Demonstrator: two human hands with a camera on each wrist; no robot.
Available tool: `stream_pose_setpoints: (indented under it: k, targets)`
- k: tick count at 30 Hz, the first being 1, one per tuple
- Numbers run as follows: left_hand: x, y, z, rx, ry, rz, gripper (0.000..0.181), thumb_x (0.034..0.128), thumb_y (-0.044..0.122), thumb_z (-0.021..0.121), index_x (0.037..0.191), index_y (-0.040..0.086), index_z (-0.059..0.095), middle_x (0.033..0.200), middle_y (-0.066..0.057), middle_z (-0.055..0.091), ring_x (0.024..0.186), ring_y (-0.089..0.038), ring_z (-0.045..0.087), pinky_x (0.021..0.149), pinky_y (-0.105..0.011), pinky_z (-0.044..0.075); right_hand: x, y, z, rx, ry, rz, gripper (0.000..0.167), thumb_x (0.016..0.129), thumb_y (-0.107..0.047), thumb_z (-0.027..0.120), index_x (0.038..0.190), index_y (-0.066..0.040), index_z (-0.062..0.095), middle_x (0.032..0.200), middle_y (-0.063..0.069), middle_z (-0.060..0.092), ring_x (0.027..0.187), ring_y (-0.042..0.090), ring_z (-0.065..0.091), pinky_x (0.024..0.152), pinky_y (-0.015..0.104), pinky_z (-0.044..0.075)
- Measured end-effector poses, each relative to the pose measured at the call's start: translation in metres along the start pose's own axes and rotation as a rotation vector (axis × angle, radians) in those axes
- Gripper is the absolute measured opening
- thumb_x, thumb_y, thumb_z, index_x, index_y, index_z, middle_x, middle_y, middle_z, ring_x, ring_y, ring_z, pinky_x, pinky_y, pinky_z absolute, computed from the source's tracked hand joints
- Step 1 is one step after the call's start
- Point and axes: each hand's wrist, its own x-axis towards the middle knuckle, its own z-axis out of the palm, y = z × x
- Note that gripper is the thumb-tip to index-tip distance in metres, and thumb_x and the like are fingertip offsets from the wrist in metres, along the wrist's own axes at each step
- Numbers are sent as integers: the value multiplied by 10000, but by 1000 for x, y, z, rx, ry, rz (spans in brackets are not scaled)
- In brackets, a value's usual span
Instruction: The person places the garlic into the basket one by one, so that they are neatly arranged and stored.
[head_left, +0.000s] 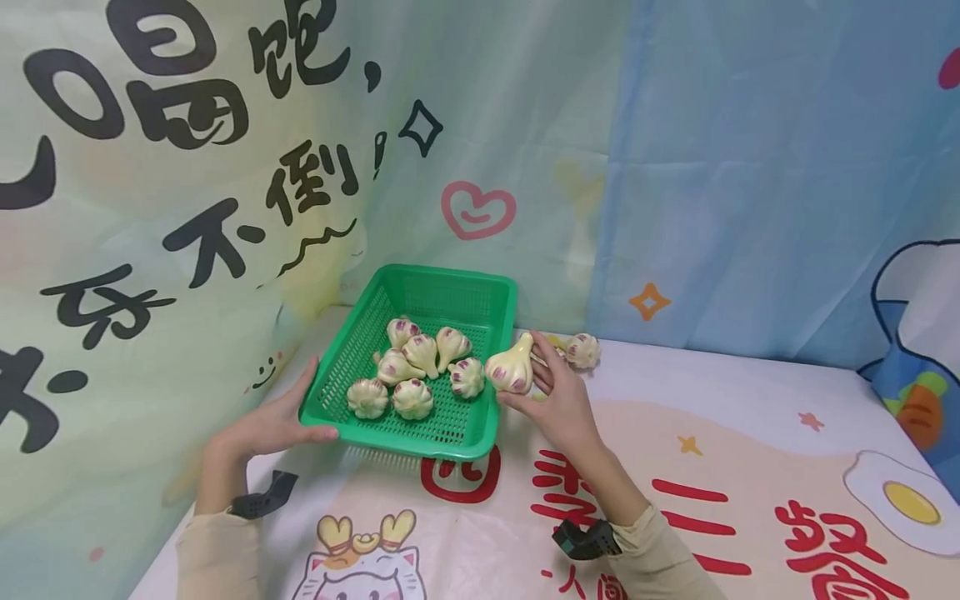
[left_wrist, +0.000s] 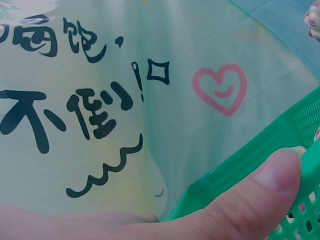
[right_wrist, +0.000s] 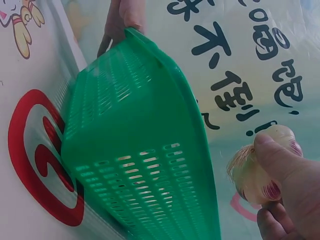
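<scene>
Green plastic makes up the basket, which sits at the centre of the dial for these directions, taken from the head view. Seven garlic bulbs lie inside it: one toward 11 o'clock, one near the middle, one at 2, one between 3 and 4, one at 6, one at 8 and one at 9.

At 8 o'clock the left hand grips the rim, its thumb laid over the edge and the fingers down the outer side, as the right wrist view shows.

At 3 o'clock the right hand is partly closed, pinching a held bulb between thumb and fingers. That bulb's stalk points to 1 o'clock. From the head it overlaps the right rim; the right wrist view shows a gap between the two, and a tuft of roots on the bulb.

A loose bulb rests on the table beyond the right hand, farther out toward 3.

Dark wrist devices show at both cuffs. The printed cloth on the table carries a cat between 6 and 7 and an egg at 4. On the curtain, a pink heart appears at 1.
</scene>
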Motion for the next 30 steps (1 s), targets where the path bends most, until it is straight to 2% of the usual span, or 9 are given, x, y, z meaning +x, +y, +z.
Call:
stream_pose_setpoints:
  k: [7,14,19,25,30]
  targets:
    - [-1,5,-1,-7,-15,-14,1186,803,322,746,1499,97,-188,1567,-247,-118,1421,-485,37,1082,-641,171,0,-4,-1,10,15,4,946,720,-268,826,1497,-241,287,1503,31,383,1316,211,470,1000,326,424]
    - [-2,5,0,-8,-20,-20,1191,802,322,748,1498,102,-193,1567,-255,-106,1413,-497,64,1076,-643,187,5,-9,5,-19,-45,12,950,724,-322,815,1501,-225,276,1478,53,425,1310,227,477,995,364,438]
    - [-2,5,-1,-17,-19,-19,1193,801,321,749,1498,110,-197,1567,-253,-108,1415,-493,60,1078,-643,182,18,-16,13,-69,-89,-1,908,739,-333,805,1488,-260,298,1464,58,432,1290,242,497,984,381,456]
    - [-2,3,-1,-1,-11,-32,1195,802,352,744,1496,118,-201,1568,-244,-117,1417,-493,48,1079,-647,168,38,-21,24,-154,-169,-21,905,740,-379,798,1489,-253,307,1483,42,414,1271,237,517,959,380,481]
    - [0,0,1,2,-14,-32,1192,808,378,732,1495,123,-208,1568,-233,-136,1425,-477,12,1090,-643,142,52,-20,29,-201,-234,18,911,747,-386,791,1496,-233,295,1519,46,364,1291,239,497,963,393,479]
